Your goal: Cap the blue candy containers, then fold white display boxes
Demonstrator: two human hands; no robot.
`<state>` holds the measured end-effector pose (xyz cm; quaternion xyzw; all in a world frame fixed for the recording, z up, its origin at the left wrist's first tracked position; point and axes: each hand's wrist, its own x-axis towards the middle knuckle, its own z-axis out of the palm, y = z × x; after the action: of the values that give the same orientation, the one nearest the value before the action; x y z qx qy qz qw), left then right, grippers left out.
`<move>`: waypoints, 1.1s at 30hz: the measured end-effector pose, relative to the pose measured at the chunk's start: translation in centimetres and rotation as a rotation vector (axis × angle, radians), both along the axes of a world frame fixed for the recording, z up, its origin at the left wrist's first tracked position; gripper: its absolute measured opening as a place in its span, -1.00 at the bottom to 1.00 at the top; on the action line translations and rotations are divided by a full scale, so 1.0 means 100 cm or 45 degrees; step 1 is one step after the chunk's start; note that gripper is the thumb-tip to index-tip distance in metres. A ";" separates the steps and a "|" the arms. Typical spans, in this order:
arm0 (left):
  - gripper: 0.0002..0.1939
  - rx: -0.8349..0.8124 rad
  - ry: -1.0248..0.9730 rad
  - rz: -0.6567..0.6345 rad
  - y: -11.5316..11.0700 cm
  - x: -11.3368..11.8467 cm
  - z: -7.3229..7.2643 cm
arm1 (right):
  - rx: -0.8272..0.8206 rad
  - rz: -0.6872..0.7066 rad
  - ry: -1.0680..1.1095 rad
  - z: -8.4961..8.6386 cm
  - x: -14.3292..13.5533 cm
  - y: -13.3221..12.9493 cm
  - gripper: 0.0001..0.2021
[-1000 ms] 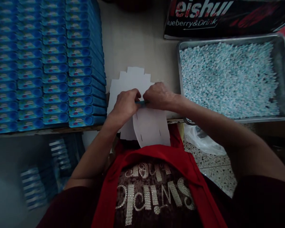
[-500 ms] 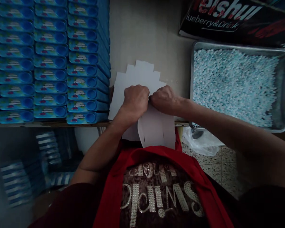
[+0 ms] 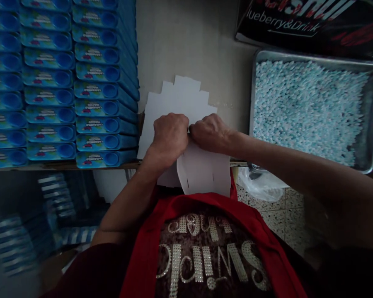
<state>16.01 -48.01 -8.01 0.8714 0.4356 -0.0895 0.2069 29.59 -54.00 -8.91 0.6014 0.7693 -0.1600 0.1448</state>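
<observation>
A white cardboard box blank (image 3: 177, 99) with stepped edges lies across the table's front edge, part of it hanging toward my body. Its lower panel (image 3: 205, 171) is bent up and shows small slits. My left hand (image 3: 171, 134) is closed at the fold, knuckles up. Right beside it, my right hand (image 3: 209, 132) is also closed on the board, thumb close to the left hand. The fingertips of both hands are mostly hidden beneath the knuckles.
Stacked blue printed boxes (image 3: 96, 107) rise at the left. On the right sit a metal tray (image 3: 253, 95) of small pale-blue and white pieces (image 3: 307, 111) and a black carton (image 3: 298, 33). More packs (image 3: 14, 244) are below at left; a plastic bag (image 3: 261, 186) lies on the floor.
Both hands keep their grip on the box blank and have shifted slightly left in view. The view itself has moved a little, so the stacked boxes appear further left and lower.
</observation>
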 end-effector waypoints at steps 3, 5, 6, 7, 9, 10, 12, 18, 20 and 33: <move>-0.84 -0.044 -0.149 -0.037 0.005 -0.012 -0.002 | -0.039 0.002 -0.092 0.001 -0.009 -0.002 -0.69; -0.85 -0.098 -0.325 -0.036 0.003 -0.030 0.000 | -0.038 0.023 -0.094 0.003 -0.009 -0.005 -0.67; -0.80 -0.107 -0.437 -0.023 0.000 -0.042 0.002 | -0.024 0.030 -0.081 0.003 -0.008 -0.006 -0.67; -0.72 -0.091 -0.554 -0.008 -0.006 -0.055 0.004 | -0.003 0.033 -0.062 0.002 -0.005 -0.007 -0.67; -0.61 0.015 -0.762 -0.048 -0.019 -0.082 0.005 | 0.054 0.012 -0.030 -0.001 0.003 -0.006 -0.70; -0.59 0.085 -0.836 -0.124 -0.026 -0.093 0.004 | 0.082 -0.003 -0.010 -0.002 0.008 -0.002 -0.73; -0.62 0.205 -0.917 -0.365 -0.038 -0.108 -0.001 | 0.114 -0.005 0.080 -0.001 0.017 0.008 -0.78; -0.75 0.366 -0.951 -0.667 -0.041 -0.104 -0.030 | 0.325 -0.271 0.616 0.024 0.053 -0.002 -0.42; -0.65 0.342 -0.954 -0.581 -0.038 -0.101 -0.036 | 0.470 -0.552 0.789 0.022 0.063 -0.038 -0.35; -0.57 0.500 -0.420 -0.254 -0.077 -0.024 -0.031 | 1.057 -0.418 0.401 -0.024 -0.004 -0.180 -0.66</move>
<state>13.58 -55.73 -11.16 0.9362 0.3172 0.1200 0.0923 29.14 -71.97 -11.31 0.6904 0.6757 0.0510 -0.2534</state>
